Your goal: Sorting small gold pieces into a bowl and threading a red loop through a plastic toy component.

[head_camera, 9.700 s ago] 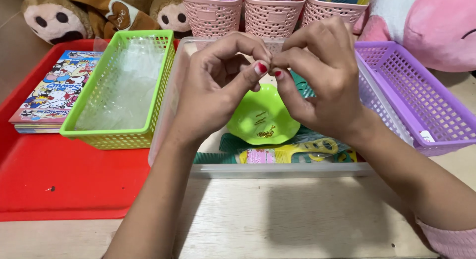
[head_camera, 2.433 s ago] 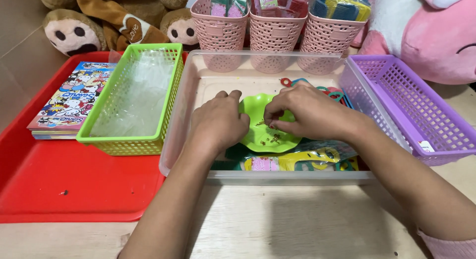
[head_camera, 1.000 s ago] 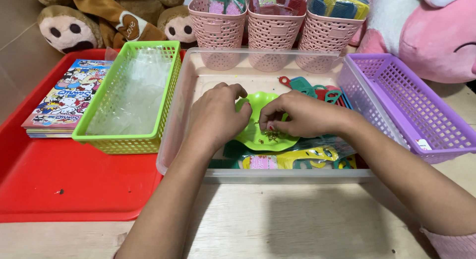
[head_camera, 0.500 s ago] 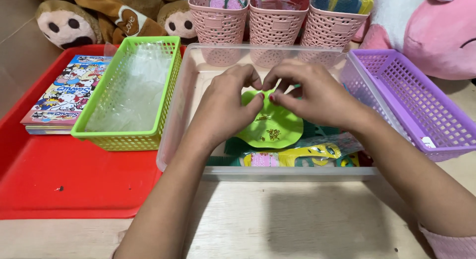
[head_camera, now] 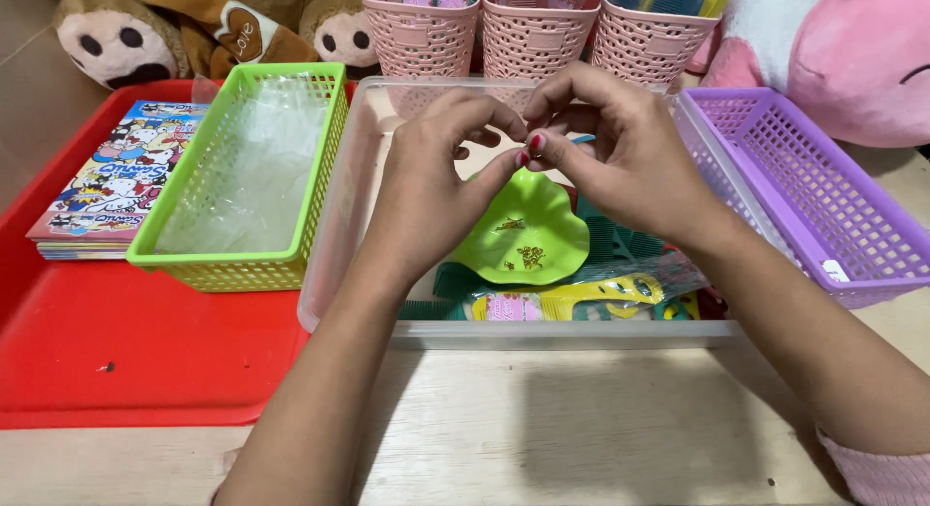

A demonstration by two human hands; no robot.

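Fingertips of the left hand (head_camera: pixel 426 177) and right hand (head_camera: pixel 620 148) meet in a pinch above the green dish (head_camera: pixel 523 237); whatever they grip is too small to make out. Small gold pieces lie in that dish, which rests on combs inside the clear bin (head_camera: pixel 334 225). Green basket (head_camera: pixel 242 177) sits left of the bin on a red tray (head_camera: pixel 145 361), purple basket (head_camera: pixel 804 196) right.

Your left hand (head_camera: pixel 426 191) and right hand (head_camera: pixel 620 153) have come up off the green dish (head_camera: pixel 528 237) since a second ago, when they pressed down on it. They now meet fingertip to fingertip at upper centre of the frame, leaving the dish uncovered below.
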